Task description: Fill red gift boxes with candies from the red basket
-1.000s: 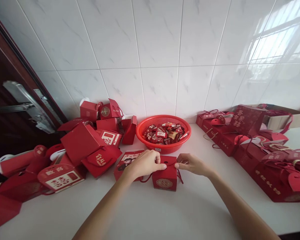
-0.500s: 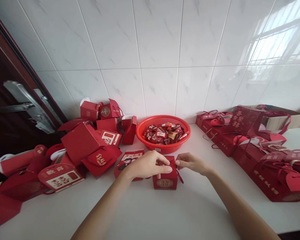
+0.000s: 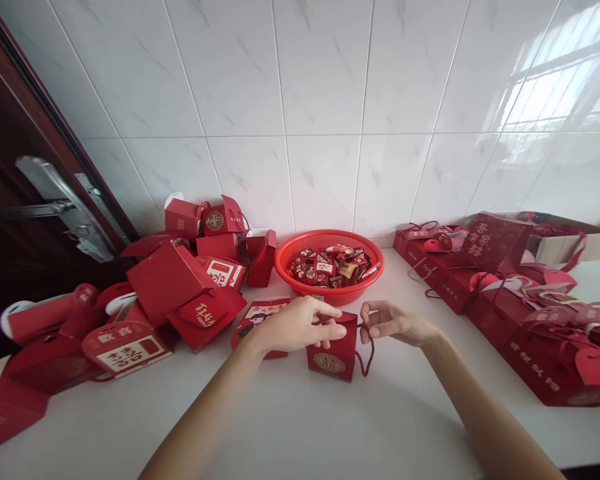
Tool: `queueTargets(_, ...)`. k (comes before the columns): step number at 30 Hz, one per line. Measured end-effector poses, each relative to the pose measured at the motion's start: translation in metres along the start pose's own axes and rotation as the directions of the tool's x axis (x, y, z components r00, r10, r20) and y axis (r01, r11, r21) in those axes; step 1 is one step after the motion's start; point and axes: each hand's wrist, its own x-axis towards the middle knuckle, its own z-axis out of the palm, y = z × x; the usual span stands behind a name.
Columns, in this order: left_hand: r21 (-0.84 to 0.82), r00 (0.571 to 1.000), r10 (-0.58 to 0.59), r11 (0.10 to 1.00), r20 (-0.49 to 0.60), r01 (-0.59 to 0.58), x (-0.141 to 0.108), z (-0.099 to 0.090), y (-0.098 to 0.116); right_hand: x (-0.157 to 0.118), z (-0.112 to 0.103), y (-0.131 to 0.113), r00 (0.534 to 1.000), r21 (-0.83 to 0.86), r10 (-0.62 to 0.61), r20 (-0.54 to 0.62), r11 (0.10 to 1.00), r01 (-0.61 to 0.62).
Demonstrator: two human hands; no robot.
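A small red box (image 3: 331, 357) with a round gold emblem stands upright near the middle of the white table. My left hand (image 3: 303, 325) is closed at its top left, fingers curled over the upper edge. On the other side, my right hand (image 3: 397, 323) pinches a dark red cord (image 3: 369, 360), which hangs in a loop at the box's right side. Behind the box sits a red plastic basket (image 3: 290, 280) with wrapped sweets (image 3: 325, 268) in it. Another red box (image 3: 260, 317) with printed figures lies partly behind my left hand.
Red boxes (image 3: 167, 280) lie piled on the left, near a dark door (image 3: 10, 133) with a metal handle. Rows of red boxes (image 3: 510, 353) stand on the right, with a cardboard tray (image 3: 595, 243) behind them. A tiled wall (image 3: 325, 73) closes off the back.
My right hand has moved slightly right, away from the box, and the cord now shows as a wider loop. The box has tilted or turned a little. The view has shifted slightly.
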Motion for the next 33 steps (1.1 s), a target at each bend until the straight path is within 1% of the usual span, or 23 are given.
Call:
queueTargets(2, -0.037, 1.000, 0.029, 0.999, -0.012, -0.029, -0.002, -0.001, 0.002, -0.003, 0.000, -0.008, 0.995, 0.016, -0.094, -0.030, 0.995, 0.095)
queueTargets(4, -0.115, 0.998, 0.061, 0.991, -0.029, -0.064, -0.005, -0.004, 0.004, -0.006, 0.003, -0.021, 0.979, 0.001, -0.180, -0.092, 0.984, 0.181)
queueTargets(6, -0.225, 0.995, 0.087, 0.970, -0.051, -0.097, -0.009, -0.007, 0.006, -0.008, 0.009, -0.037, 0.962, -0.056, -0.234, -0.142, 0.972, 0.228)
queueTargets(8, -0.314, 0.992, 0.112, 0.941, -0.066, -0.127, -0.013, -0.010, 0.009, -0.007, 0.019, -0.053, 0.954, -0.141, -0.258, -0.155, 0.961, 0.237)
queueTargets(11, -0.373, 0.985, 0.160, 0.911, -0.069, -0.175, -0.018, -0.010, 0.013, -0.001, 0.036, -0.071, 0.960, -0.283, -0.254, -0.118, 0.935, 0.212)
queueTargets(13, -0.390, 0.978, 0.195, 0.897, -0.077, -0.210, -0.020, -0.007, 0.017, 0.006, 0.048, -0.076, 0.954, -0.399, -0.273, -0.124, 0.894, 0.204)
queueTargets(16, -0.381, 0.966, 0.237, 0.888, -0.099, -0.257, -0.022, -0.001, 0.023, 0.017, 0.065, -0.074, 0.908, -0.605, -0.358, -0.217, 0.780, 0.162)
queueTargets(18, -0.354, 0.967, 0.227, 0.900, -0.118, -0.255, -0.023, 0.003, 0.025, 0.023, 0.074, -0.070, 0.870, -0.712, -0.405, -0.281, 0.696, 0.094)
queueTargets(20, -0.332, 0.971, 0.199, 0.914, -0.134, -0.233, -0.022, 0.006, 0.025, 0.028, 0.082, -0.066, 0.842, -0.770, -0.425, -0.333, 0.637, 0.017)
queueTargets(22, -0.315, 0.969, 0.202, 0.919, -0.145, -0.238, -0.020, 0.009, 0.022, 0.031, 0.087, -0.063, 0.821, -0.795, -0.428, -0.379, 0.605, -0.051)
queueTargets(24, -0.279, 0.957, 0.230, 0.921, -0.174, -0.272, -0.017, 0.011, 0.018, 0.034, 0.089, -0.061, 0.797, -0.797, -0.440, -0.413, 0.598, -0.083)
queueTargets(26, -0.195, 0.939, 0.254, 0.934, -0.231, -0.301, -0.013, 0.014, 0.014, 0.036, 0.088, -0.059, 0.769, -0.778, -0.468, -0.436, 0.625, -0.061)
queueTargets(28, -0.094, 0.924, 0.257, 0.951, -0.283, -0.293, -0.010, 0.017, 0.012, 0.036, 0.086, -0.056, 0.743, -0.737, -0.492, -0.453, 0.676, -0.001)
queueTargets(31, -0.009, 0.909, 0.286, 0.953, -0.304, -0.303, -0.007, 0.021, 0.013, 0.033, 0.081, -0.055, 0.704, -0.670, -0.528, -0.476, 0.735, 0.098)
queueTargets(33, 0.021, 0.888, 0.345, 0.934, -0.304, -0.356, -0.007, 0.022, 0.016, 0.026, 0.075, -0.060, 0.651, -0.654, -0.575, -0.496, 0.740, 0.156)
